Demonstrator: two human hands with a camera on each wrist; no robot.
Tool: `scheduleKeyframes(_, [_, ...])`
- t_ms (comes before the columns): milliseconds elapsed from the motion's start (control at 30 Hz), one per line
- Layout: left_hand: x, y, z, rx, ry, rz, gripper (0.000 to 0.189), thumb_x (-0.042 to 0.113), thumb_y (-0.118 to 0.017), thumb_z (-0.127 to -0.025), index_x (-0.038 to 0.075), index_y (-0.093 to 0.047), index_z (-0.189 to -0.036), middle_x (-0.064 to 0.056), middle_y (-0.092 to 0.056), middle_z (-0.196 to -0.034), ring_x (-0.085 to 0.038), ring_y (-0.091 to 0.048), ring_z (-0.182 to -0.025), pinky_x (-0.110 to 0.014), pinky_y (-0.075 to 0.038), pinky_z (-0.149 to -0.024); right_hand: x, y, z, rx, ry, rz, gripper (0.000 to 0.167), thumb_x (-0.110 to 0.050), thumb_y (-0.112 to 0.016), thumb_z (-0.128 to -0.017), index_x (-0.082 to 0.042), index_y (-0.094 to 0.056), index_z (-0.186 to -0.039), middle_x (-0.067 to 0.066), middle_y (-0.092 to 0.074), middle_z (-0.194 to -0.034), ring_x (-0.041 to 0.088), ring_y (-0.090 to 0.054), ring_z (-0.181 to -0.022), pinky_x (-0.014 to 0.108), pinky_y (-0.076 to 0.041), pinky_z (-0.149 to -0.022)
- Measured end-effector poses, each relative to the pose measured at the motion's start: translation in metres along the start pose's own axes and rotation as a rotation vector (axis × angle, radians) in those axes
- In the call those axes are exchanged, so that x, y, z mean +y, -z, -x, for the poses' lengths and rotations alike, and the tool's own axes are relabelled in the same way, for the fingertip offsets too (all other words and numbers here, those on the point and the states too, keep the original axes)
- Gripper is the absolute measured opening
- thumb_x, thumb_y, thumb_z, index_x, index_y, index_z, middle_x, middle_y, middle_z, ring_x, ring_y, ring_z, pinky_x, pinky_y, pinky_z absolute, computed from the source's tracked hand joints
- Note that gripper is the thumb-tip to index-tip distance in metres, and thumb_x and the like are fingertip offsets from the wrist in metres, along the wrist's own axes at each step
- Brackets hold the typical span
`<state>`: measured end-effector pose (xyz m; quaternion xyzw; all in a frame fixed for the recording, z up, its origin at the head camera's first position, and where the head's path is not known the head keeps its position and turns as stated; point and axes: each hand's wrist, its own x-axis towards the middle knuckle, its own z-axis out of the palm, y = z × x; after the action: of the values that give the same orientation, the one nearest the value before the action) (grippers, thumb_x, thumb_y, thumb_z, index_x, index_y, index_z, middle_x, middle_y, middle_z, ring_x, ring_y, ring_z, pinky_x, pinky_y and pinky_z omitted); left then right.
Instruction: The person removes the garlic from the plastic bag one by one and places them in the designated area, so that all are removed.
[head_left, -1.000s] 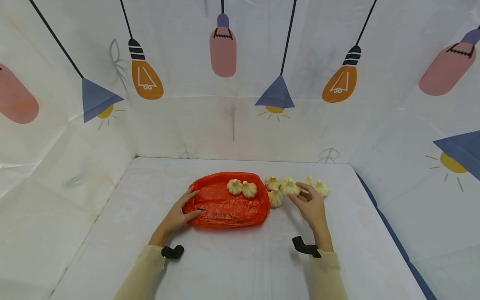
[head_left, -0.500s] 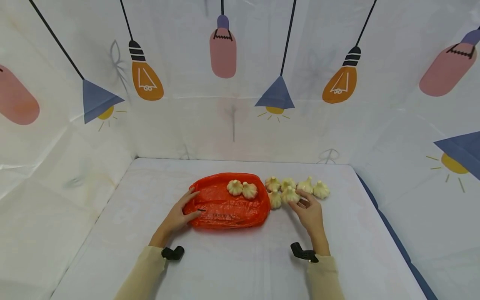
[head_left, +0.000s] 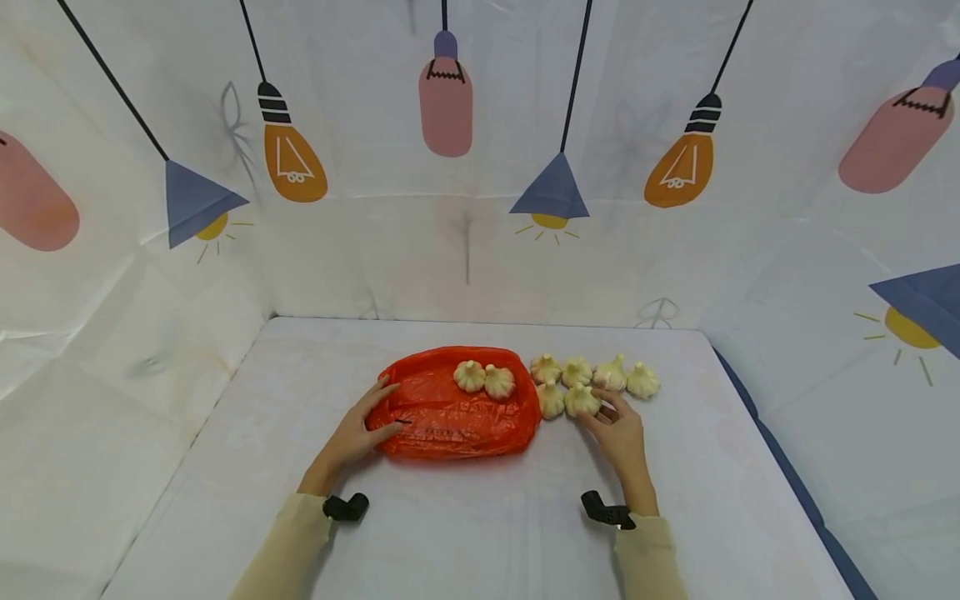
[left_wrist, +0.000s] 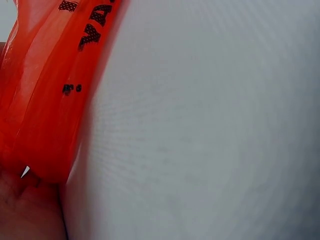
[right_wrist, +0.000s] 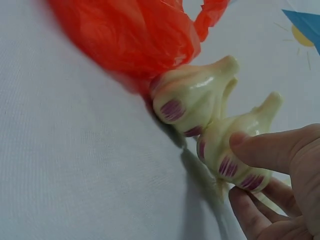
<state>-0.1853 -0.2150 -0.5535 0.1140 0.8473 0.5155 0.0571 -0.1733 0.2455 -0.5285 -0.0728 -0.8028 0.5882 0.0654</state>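
A red plastic bag (head_left: 450, 433) with black print lies mid-table, its mouth spread wide. Two garlic bulbs (head_left: 469, 376) sit side by side in it. My left hand (head_left: 356, 427) holds the bag's left side, thumb at the front and fingers over the rim; the left wrist view shows the palm against the plastic. Right of the bag, my right hand (head_left: 618, 429) pinches a garlic bulb (right_wrist: 235, 150) between thumb and fingers, close over the table. That bulb overlaps a neighbouring garlic bulb (right_wrist: 187, 97) which rests against the bag. My right fingers partly hide the held bulb.
Behind the held bulb stands a row of several more garlic bulbs (head_left: 577, 372), reaching right from the bag. The white table (head_left: 480, 533) is enclosed by white walls (head_left: 360, 250) printed with lamps and light bulbs.
My right hand has brought its garlic bulb down and toward me, from the back row to the front row beside the neighbouring bulb. My left hand keeps its place on the bag.
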Motion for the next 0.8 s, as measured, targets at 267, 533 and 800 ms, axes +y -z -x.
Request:
scheduleKeyframes(267, [0.0019,-0.0002,0.0016,-0.005,0.017,0.000,0.074,0.031,-0.077,-0.092,0.018,-0.044,-0.157,-0.012,-0.017,-0.173,-0.045,-0.012,-0.158,-0.074,-0.011,-0.121,0.0062,-0.0033,-0.0006,-0.008,0.031,0.040,0.052,-0.011,-0.081,-0.090,0.000,-0.061,-0.137,0.022,-0.050,-0.153,0.045,-0.059,-0.130,0.020,-0.054,-0.095])
scheduleKeyframes(533, [0.0033,-0.0003,0.0021,-0.010,0.025,-0.009,0.074,0.033,-0.075,-0.094,0.019,-0.041,-0.158,-0.009,-0.016,-0.173,-0.043,-0.011,-0.159,-0.074,-0.012,-0.121,0.0087,-0.0058,-0.0022,-0.014,0.044,0.111,0.055,-0.012,-0.080,-0.090,-0.004,-0.058,-0.140,0.019,-0.048,-0.155,0.041,-0.059,-0.130,0.032,-0.056,-0.098])
scheduleKeyframes(800, [0.0049,0.0005,0.0030,-0.008,0.029,-0.010,0.075,0.031,-0.075,-0.094,0.019,-0.040,-0.159,-0.007,-0.016,-0.174,-0.042,-0.011,-0.159,-0.074,-0.012,-0.121,0.0050,-0.0046,-0.0023,-0.019,0.083,0.094,0.059,-0.008,-0.081,-0.089,0.000,-0.056,-0.141,0.023,-0.048,-0.154,0.045,-0.060,-0.127,0.010,-0.051,-0.084])
